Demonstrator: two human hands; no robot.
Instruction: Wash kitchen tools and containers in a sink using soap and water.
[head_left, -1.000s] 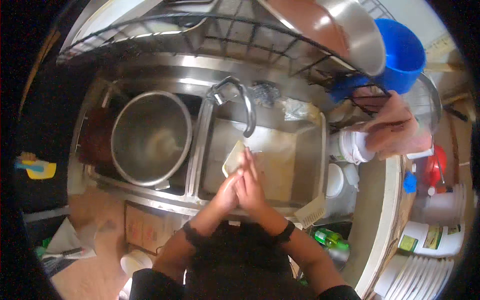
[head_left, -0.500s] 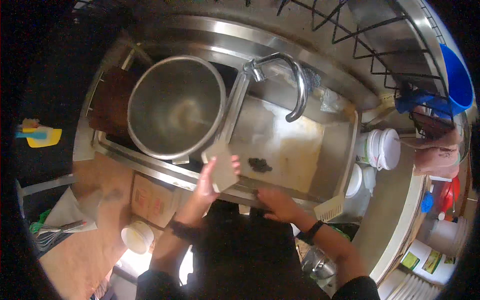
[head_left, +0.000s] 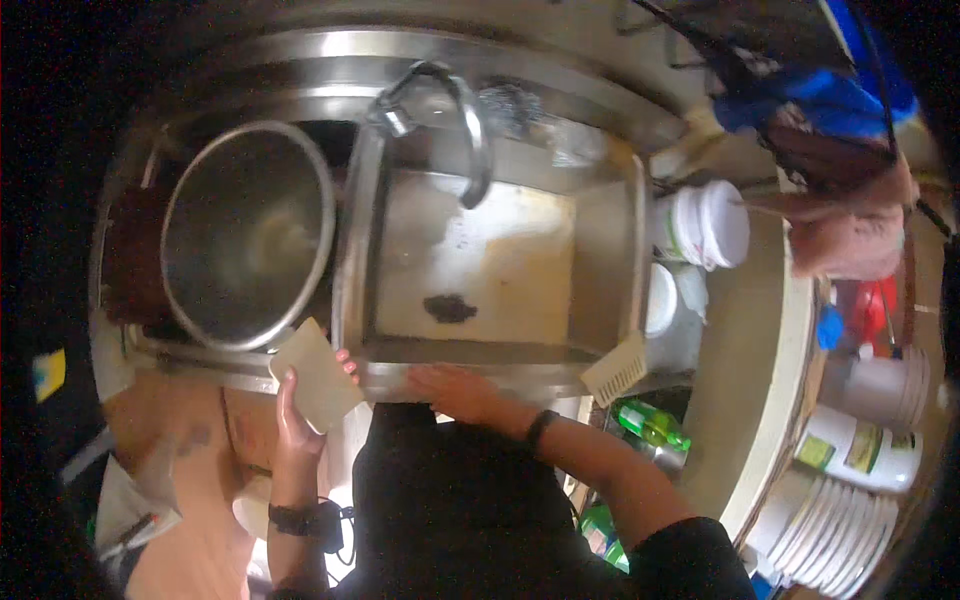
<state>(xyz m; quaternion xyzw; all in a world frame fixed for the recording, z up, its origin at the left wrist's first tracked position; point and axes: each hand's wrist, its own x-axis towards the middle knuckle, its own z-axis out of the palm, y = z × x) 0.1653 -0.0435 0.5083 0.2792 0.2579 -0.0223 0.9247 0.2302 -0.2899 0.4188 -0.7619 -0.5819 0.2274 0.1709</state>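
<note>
My left hand point(head_left: 298, 415) is closed on a flat beige rectangular piece point(head_left: 318, 375), thumb on its face and fingertips round its far edge. The piece is held tilted over the front edge of the sink, just right of and nearer than a big steel pot point(head_left: 248, 240). My right hand point(head_left: 450, 392) lies with fingers stretched out on the sink's front rim, holding nothing. Beyond it is the steel sink basin point(head_left: 608, 260), with a dark clump point(head_left: 449, 308) on its floor. A curved chrome faucet point(head_left: 475, 130) arches over the basin.
A slotted beige piece point(head_left: 615, 370) sits at the basin's front right corner. White buckets point(head_left: 715, 225) stand to the right, with green bottles point(head_left: 652, 425) lower down. Pink cloth point(head_left: 850, 230) hangs at the right. Stacked white plates or lids point(head_left: 830, 530) stand at lower right.
The view has swung right, so the sink and pot sit farther left. My left hand has drawn the beige piece left and nearer me. My right hand has slid slightly left along the rim.
</note>
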